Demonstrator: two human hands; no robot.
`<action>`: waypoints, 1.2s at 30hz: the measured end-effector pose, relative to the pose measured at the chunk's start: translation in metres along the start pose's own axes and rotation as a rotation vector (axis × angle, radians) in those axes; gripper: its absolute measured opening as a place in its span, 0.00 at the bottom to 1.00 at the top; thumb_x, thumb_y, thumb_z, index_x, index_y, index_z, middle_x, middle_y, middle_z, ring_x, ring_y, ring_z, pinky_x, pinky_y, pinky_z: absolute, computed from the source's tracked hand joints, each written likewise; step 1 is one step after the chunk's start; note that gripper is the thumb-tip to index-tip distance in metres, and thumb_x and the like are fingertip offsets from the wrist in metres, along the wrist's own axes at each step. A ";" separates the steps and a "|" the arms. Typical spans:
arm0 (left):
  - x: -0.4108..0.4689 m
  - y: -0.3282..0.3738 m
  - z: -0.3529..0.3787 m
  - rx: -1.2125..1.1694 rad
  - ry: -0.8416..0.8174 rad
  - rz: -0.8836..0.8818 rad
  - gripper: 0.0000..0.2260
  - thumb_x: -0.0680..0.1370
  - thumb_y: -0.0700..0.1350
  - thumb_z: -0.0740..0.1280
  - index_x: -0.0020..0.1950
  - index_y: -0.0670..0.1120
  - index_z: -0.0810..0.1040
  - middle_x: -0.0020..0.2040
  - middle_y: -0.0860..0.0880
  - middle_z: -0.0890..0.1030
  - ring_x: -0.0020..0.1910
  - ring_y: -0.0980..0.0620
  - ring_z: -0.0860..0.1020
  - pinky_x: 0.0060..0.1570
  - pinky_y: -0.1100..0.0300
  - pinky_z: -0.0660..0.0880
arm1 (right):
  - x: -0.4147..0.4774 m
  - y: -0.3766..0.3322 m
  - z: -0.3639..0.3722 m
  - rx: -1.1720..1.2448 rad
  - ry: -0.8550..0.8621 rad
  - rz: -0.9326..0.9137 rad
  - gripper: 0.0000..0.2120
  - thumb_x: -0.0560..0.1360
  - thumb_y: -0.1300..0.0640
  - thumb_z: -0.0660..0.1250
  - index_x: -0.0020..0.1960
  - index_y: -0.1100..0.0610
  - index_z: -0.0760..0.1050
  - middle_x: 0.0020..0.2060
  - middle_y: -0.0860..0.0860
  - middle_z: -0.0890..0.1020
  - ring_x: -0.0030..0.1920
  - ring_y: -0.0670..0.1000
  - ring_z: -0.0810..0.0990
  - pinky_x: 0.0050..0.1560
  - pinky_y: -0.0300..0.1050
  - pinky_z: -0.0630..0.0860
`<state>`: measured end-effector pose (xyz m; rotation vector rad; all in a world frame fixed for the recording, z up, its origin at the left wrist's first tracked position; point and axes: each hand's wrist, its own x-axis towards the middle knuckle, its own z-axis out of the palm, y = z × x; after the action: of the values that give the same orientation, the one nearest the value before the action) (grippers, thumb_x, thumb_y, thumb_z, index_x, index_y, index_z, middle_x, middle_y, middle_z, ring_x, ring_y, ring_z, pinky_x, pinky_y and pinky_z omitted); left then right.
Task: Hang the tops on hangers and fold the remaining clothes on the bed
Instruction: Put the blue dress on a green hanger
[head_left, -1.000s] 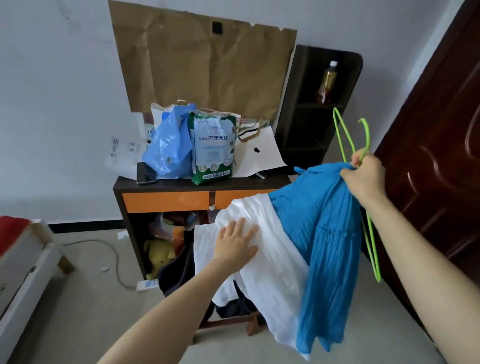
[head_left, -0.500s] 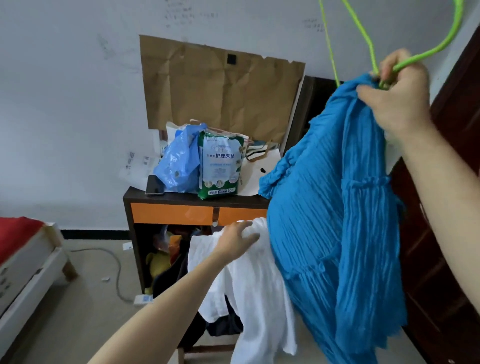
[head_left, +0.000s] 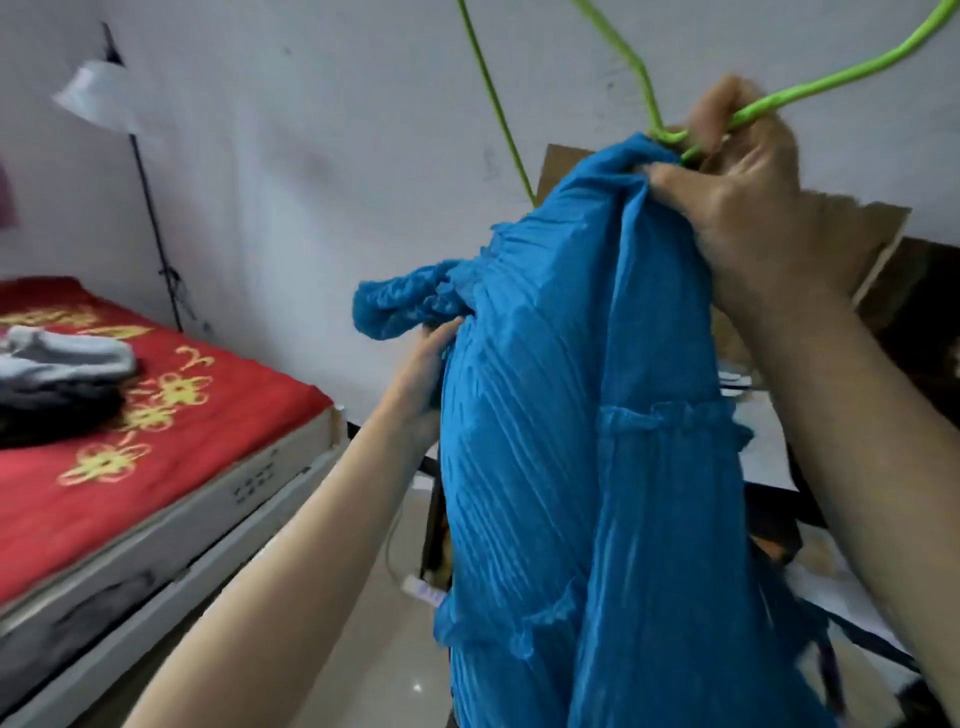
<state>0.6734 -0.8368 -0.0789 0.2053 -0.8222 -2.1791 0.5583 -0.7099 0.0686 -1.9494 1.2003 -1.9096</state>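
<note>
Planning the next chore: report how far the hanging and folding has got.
Done: clothes lie stacked on the bed. In hand: right hand grips the blue top and green hanger together; left hand meets the top's side. Left: seating the top on the hanger.

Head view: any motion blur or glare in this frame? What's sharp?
Head view, left side: motion blur smears the lamp, the bed and the clothes pile on it. Head view, centre: pleats of the blue top read fairly crisp. Head view, bottom: one small glare spot on the floor.
</note>
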 end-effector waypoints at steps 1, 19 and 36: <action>-0.005 0.010 -0.004 0.008 0.050 0.064 0.17 0.77 0.40 0.63 0.66 0.44 0.68 0.49 0.47 0.80 0.41 0.51 0.82 0.35 0.58 0.79 | 0.002 0.004 0.009 0.024 -0.003 0.016 0.16 0.67 0.71 0.65 0.37 0.54 0.60 0.32 0.53 0.70 0.33 0.48 0.72 0.35 0.38 0.71; -0.225 0.312 -0.284 0.334 0.977 0.818 0.20 0.78 0.32 0.59 0.67 0.48 0.70 0.52 0.45 0.80 0.44 0.49 0.80 0.35 0.61 0.78 | 0.055 0.131 0.461 0.220 -0.445 0.235 0.20 0.68 0.76 0.64 0.34 0.54 0.61 0.32 0.53 0.68 0.34 0.48 0.68 0.37 0.37 0.67; -0.292 0.532 -0.440 0.510 1.141 0.981 0.24 0.77 0.28 0.56 0.69 0.46 0.68 0.53 0.46 0.79 0.44 0.54 0.81 0.39 0.63 0.77 | 0.060 0.184 0.790 0.331 -0.712 0.242 0.22 0.68 0.72 0.70 0.37 0.52 0.60 0.33 0.48 0.64 0.33 0.46 0.62 0.38 0.36 0.64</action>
<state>1.3736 -1.1005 -0.1255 0.9507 -0.5549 -0.6724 1.1811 -1.1923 -0.1345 -1.9252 0.7978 -1.0535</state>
